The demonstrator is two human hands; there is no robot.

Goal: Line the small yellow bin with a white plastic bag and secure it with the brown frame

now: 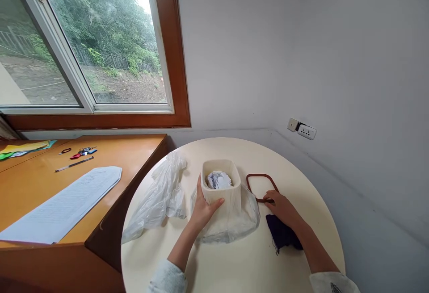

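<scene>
A cream, rounded-square waste bin (221,165) stands upright on the round table. Crumpled white paper (219,180) lies inside it. A thin translucent plastic bag (248,212) hangs around the bin's outside and spreads at its base. My left hand (203,208) is closed around the bin's left and near side, thumb across the front. To the right, my right hand (280,207) pinches the near edge of a brown rounded-square ring (262,175), which lies at the table surface. A dark purple cloth (283,234) lies just below my right hand, partly covered by my forearm.
A loose white plastic bag (164,190) lies left on the round table (248,266). Alongside stands a wooden desk (134,150) with printed sheets (70,201), a pen (74,164), keys (85,152) and coloured papers (25,148). A wall socket (306,131) is at right.
</scene>
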